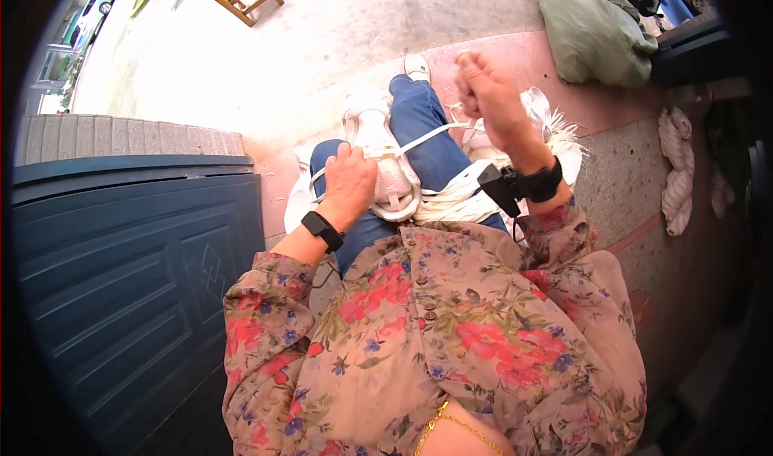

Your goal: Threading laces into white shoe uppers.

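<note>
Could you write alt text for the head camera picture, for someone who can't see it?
Seen from above, a seated person in a floral blouse pulls a white cord taut: the left hand presses it against a white shoe on the crossed leg, the right hand draws it upward. A bundle of white fibre lies on the lap; a blue door stands at the left.
</note>
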A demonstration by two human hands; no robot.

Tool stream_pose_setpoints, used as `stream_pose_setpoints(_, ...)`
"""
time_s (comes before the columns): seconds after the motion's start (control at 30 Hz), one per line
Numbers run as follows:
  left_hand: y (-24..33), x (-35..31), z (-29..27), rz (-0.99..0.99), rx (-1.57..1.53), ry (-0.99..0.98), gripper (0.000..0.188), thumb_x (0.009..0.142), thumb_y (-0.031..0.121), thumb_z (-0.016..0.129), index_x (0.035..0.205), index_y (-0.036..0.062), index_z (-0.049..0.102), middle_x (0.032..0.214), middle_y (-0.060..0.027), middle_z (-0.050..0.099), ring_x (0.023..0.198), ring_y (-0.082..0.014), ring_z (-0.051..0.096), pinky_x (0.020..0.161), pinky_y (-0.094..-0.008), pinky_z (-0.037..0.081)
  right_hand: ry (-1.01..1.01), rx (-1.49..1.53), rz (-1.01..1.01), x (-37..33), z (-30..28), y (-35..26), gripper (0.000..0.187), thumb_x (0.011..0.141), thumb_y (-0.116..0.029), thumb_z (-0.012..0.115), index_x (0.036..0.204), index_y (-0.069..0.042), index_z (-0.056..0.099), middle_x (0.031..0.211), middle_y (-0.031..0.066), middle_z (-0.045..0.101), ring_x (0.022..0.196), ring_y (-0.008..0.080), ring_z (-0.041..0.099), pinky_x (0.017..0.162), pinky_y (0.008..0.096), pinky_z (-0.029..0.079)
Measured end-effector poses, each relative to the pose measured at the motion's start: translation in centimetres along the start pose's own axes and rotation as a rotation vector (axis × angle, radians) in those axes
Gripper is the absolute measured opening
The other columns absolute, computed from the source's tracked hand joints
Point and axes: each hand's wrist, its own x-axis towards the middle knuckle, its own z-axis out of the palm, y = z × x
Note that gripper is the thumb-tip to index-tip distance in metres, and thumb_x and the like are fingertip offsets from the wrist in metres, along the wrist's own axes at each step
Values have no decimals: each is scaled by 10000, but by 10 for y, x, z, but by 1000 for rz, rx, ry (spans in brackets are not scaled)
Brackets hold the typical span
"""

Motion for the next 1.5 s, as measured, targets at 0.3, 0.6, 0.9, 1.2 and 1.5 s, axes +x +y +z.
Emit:
stream_pose_setpoints(0.3, 1, 14, 14, 83, 255, -310, 105, 685, 147, 570, 735, 99, 649, 749, -39, 578, 835, -215, 496, 621, -331, 387, -90, -329, 150, -12, -3, 61, 205, 883, -133, 514, 995, 21, 590, 757, 9, 572, 621, 44, 505, 546, 164, 423)
stream_pose_setpoints(0.6, 5, 18, -38, 79, -782, 281, 50, 710, 29, 611, 747, 34, 577, 785, -70, 573, 816, -249, 505, 693, -335, 403, -139, -298, 287, -24, -9, 97, 196, 863, -150, 537, 977, -7, 608, 701, -23, 560, 580, 35, 484, 501, 176, 396)
stream_pose_setpoints(0.9, -14, 9, 5, -254, -683, 164, 121, 803, 60, 560, 898, -10, 585, 741, -158, 610, 626, -301, 577, 591, -325, 459, -276, -516, 253, -29, 11, 124, 214, 833, -116, 514, 932, 44, 617, 706, 72, 608, 637, 116, 535, 601, 271, 445)
stream_pose_setpoints(1.2, 15, -3, 16, -168, -166, 77, 74, 683, 49, 554, 694, 0, 608, 695, -141, 553, 775, -300, 495, 649, -366, 443, -128, -503, 113, -24, 22, 130, 211, 823, -128, 534, 935, 37, 604, 742, 108, 631, 711, 144, 589, 649, 283, 457)
stream_pose_setpoints(1.5, 4, -5, 37, -276, -484, 28, 65, 677, 67, 598, 691, 5, 608, 774, -126, 556, 792, -303, 490, 683, -374, 431, -218, -954, -271, -28, 26, 141, 150, 816, -98, 493, 886, -5, 587, 776, 210, 598, 729, 357, 589, 628, 407, 465)
